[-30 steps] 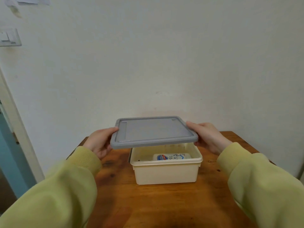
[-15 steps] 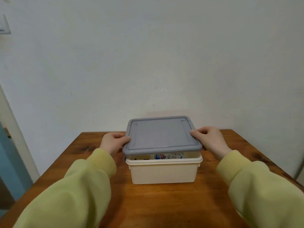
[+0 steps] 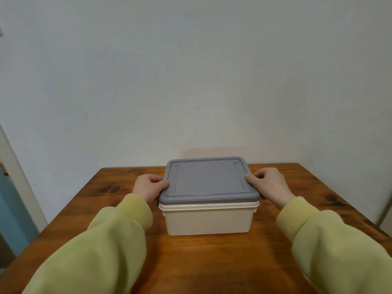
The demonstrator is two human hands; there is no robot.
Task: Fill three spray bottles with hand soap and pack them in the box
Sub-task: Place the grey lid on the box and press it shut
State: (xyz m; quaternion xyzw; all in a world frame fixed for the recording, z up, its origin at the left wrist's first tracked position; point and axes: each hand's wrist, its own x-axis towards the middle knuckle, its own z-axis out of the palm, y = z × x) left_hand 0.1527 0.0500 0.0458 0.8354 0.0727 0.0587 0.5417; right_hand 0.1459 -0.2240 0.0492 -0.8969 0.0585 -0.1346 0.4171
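A cream plastic box (image 3: 209, 220) stands in the middle of the wooden table (image 3: 212, 262). A grey lid (image 3: 209, 180) lies flat on its rim and covers it, so whatever is inside is hidden. My left hand (image 3: 148, 188) grips the lid's left edge, thumb on top. My right hand (image 3: 269, 185) grips the right edge the same way. Both arms wear yellow-green sleeves.
A pale wall rises just behind the table's far edge. A door frame (image 3: 19, 179) stands at the left, beyond the table's left edge. The table's right edge (image 3: 347, 206) runs close to my right arm.
The lid has come down from above the open box onto its rim. The bottle label seen inside earlier is now covered. The view has shifted slightly downward.
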